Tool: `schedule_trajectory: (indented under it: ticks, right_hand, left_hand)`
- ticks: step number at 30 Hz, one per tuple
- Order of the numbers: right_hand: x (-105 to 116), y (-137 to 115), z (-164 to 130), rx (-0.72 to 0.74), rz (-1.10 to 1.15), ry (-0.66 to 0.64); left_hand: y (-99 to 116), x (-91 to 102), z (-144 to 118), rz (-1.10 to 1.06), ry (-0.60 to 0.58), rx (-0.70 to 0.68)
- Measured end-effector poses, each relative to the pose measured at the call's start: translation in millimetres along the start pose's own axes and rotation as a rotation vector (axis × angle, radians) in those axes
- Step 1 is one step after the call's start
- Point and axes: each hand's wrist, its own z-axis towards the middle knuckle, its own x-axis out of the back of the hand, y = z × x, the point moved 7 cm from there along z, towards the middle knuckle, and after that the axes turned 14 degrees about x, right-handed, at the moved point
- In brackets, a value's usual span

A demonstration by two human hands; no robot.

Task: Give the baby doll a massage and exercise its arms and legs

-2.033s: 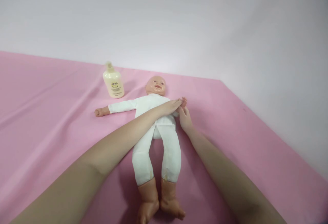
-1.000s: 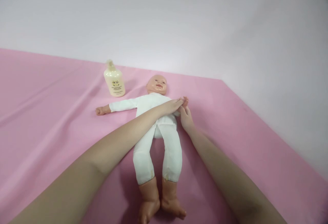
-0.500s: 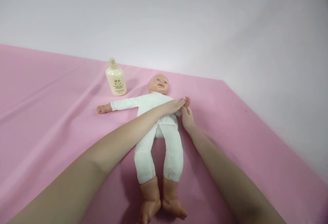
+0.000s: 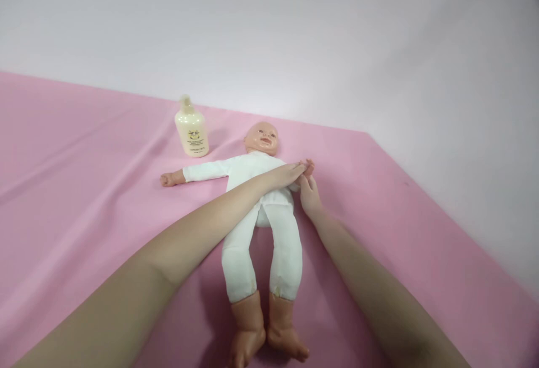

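Head view: pink cloth [image 4: 63,149], creased in long folds at the far left, spreads under everything. Rising from the lower left, the person's left forearm [image 4: 202,228] slants across a baby doll [image 4: 246,173] in white. Beyond that arm, one doll fist [image 4: 169,179] points left, with a cream pump bottle [image 4: 192,134] standing upright near it. The doll lies on its back mid-cloth, its bald head away from the viewer and its bare feet [image 4: 248,334] toward the viewer. Just right of its torso, the left hand [image 4: 289,175] rests on the doll's other hand [image 4: 310,166], fingers together and nearly straight; how firmly they grip cannot be told. Touching from the outer side is the right hand [image 4: 310,195], its fingertips partly hidden, so their closure cannot be told. Farther right, a white surface [image 4: 455,132] borders the cloth
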Motion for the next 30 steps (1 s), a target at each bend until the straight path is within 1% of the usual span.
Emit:
schedule_trajectory:
  ticks: [3, 9, 15, 19, 23, 27, 30]
  right_hand:
    - [0.5, 1.3, 0.1, 0.0, 0.005, 0.006]
    - [-0.1, 3.1, -0.8, -0.017, 0.032, 0.007]
    - [-1.0, 0.0, -0.9, -0.021, 0.031, 0.009]
    - [-1.4, 0.4, -1.4, -0.032, 0.049, 0.006]
    - [-0.4, 7.1, -1.7, -0.031, 0.054, 0.018]
    - [-0.5, 13.9, -1.5, -0.03, 0.102, 0.036]
    - [-1.3, 12.6, -1.5, -0.028, 0.101, 0.032]
  left_hand:
    - [-1.4, 2.5, 0.9, 0.024, 0.049, 0.01]
    - [1.4, 2.9, 0.1, 0.002, 0.051, -0.029]
    - [-6.8, 2.7, 5.8, 0.01, 0.061, -0.01]
    - [-8.0, 3.6, 7.1, 0.017, 0.075, -0.043]
    - [-10.0, 3.1, 9.9, 0.039, 0.069, -0.069]
    - [-13.4, 3.1, 12.7, 0.024, 0.073, -0.058]
    - [-13.7, 2.8, 11.8, -0.004, 0.065, -0.028]
